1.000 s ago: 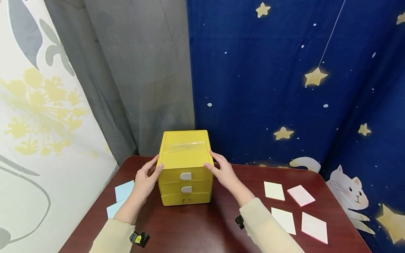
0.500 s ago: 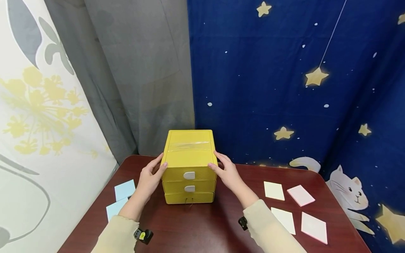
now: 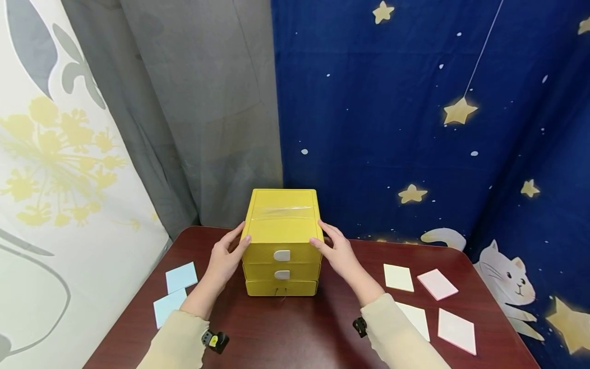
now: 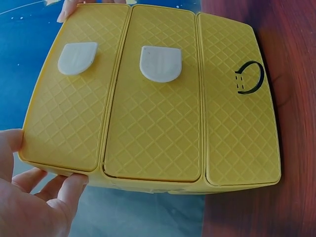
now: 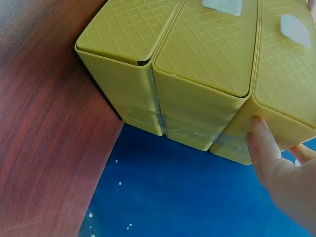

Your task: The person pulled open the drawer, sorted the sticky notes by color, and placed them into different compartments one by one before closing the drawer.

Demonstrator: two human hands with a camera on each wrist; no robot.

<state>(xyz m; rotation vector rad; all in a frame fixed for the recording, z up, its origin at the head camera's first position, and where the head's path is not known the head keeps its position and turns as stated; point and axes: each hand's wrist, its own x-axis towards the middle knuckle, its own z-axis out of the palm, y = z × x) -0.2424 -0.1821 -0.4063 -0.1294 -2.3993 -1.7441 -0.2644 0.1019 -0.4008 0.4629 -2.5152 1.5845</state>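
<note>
A yellow three-tier drawer box (image 3: 282,230) stands upright on the table, with clear tape across its top. White tabs mark its upper two drawers, and the bottom one has a thin dark loop (image 4: 257,77) instead. My left hand (image 3: 224,258) holds the box's upper left side, thumb at the front top corner and fingers along the side. On the opposite side my right hand (image 3: 340,254) grips the upper right edge in the same way. In the right wrist view, the right hand's fingers (image 5: 264,143) lie against the top tier's side wall, where tape runs across the tiers.
Two light blue paper squares (image 3: 181,277) lie at the left of the dark red table (image 3: 276,338). Pale yellow squares (image 3: 398,278) and pink squares (image 3: 438,284) lie at the right. A grey curtain (image 3: 221,128) and a blue star curtain (image 3: 350,128) hang right behind the table.
The drawer box has shifted to the right across the table, with both hands moving along on its sides. The blue squares show more fully now. The other paper squares have stayed put.
</note>
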